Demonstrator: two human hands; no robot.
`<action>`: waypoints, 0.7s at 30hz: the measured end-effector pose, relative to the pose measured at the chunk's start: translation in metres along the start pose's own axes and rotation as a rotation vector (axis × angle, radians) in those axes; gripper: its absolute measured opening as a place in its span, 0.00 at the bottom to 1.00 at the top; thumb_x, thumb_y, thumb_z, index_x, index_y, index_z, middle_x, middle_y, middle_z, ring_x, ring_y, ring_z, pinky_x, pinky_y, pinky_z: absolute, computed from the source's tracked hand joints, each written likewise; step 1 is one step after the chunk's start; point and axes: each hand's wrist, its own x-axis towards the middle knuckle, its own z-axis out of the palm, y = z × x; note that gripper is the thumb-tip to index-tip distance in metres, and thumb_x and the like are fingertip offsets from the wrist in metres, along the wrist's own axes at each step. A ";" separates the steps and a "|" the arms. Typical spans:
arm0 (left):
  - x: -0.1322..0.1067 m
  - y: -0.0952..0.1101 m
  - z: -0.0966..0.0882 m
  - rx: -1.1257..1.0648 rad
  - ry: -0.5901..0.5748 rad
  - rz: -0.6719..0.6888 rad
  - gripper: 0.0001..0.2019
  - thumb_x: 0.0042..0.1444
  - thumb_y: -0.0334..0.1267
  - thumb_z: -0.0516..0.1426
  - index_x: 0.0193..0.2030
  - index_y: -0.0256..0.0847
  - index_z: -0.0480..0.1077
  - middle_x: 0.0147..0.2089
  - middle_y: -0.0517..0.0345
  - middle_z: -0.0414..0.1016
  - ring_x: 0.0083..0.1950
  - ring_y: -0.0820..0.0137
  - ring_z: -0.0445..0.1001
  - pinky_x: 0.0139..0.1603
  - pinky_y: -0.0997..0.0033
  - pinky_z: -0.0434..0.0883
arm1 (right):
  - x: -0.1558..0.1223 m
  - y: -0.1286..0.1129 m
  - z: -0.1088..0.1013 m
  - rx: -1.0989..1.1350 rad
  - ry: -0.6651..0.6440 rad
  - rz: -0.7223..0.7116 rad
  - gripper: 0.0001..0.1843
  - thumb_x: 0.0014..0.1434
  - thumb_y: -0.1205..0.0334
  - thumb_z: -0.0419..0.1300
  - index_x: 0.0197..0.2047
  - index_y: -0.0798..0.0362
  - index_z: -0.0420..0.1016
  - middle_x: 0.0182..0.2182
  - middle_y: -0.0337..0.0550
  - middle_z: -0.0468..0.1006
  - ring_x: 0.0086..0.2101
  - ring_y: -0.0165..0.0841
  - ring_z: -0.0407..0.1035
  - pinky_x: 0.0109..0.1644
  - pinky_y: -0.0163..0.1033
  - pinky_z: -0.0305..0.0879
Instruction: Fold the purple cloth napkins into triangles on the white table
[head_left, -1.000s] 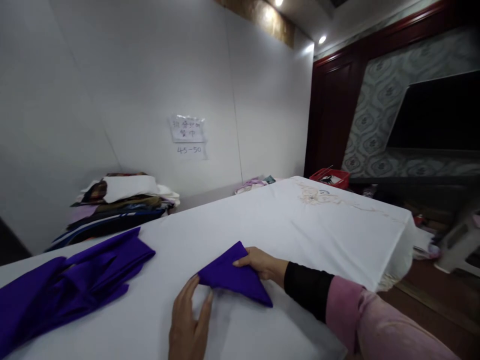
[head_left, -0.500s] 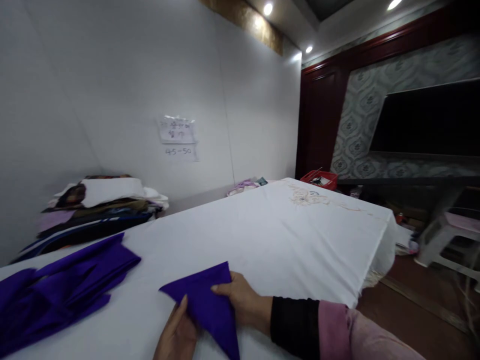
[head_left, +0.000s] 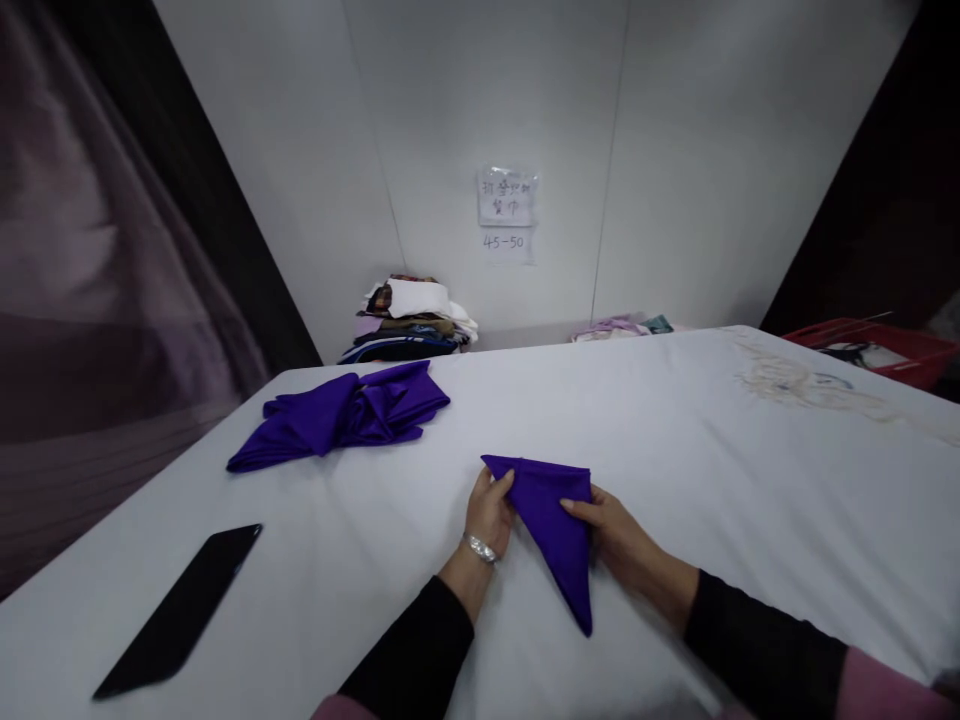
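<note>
A purple cloth napkin [head_left: 555, 515], folded into a triangle, is held between my two hands just over the white-covered table. My left hand [head_left: 491, 512], with a silver bracelet at the wrist, pinches its upper left corner, thumb on top. At the right edge my right hand [head_left: 619, 532] grips the napkin, thumb across the front and fingers behind. One long point hangs down toward me. Further left on the table lies a crumpled heap of purple cloth [head_left: 341, 415].
A flat black slab [head_left: 184, 610] lies at the table's [head_left: 360, 560] left front. Folded clothes [head_left: 412, 320] are stacked by the wall, under paper signs [head_left: 508, 215]. A red basket [head_left: 892, 350] stands at the far right. Dark and pinkish drapery [head_left: 112, 250] hangs on the left.
My view has swung left, bringing the black slab and drapery into sight. My left hand has shifted from the napkin's lower left side to its upper left corner; my right hand keeps its grip.
</note>
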 end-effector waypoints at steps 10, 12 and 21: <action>0.000 0.008 0.002 0.050 -0.017 0.014 0.26 0.40 0.38 0.66 0.46 0.40 0.63 0.35 0.59 0.76 0.33 0.70 0.74 0.33 0.72 0.69 | 0.057 -0.074 -0.018 -0.509 -0.306 0.222 0.33 0.46 0.59 0.67 0.55 0.53 0.66 0.38 0.44 0.77 0.36 0.32 0.71 0.40 0.38 0.65; 0.000 0.008 0.003 0.061 -0.015 0.020 0.27 0.40 0.37 0.66 0.48 0.40 0.62 0.34 0.59 0.76 0.32 0.70 0.74 0.32 0.73 0.69 | 0.068 -0.080 -0.009 -0.624 -0.391 0.252 0.33 0.44 0.60 0.68 0.54 0.54 0.68 0.39 0.45 0.77 0.37 0.33 0.71 0.42 0.38 0.65; 0.005 0.009 -0.002 0.134 -0.039 0.019 0.32 0.46 0.40 0.64 0.56 0.36 0.58 0.38 0.51 0.77 0.39 0.63 0.76 0.41 0.66 0.70 | 0.082 -0.057 0.005 -0.580 -0.563 0.365 0.16 0.45 0.61 0.67 0.38 0.58 0.77 0.30 0.42 0.80 0.26 0.31 0.73 0.35 0.36 0.68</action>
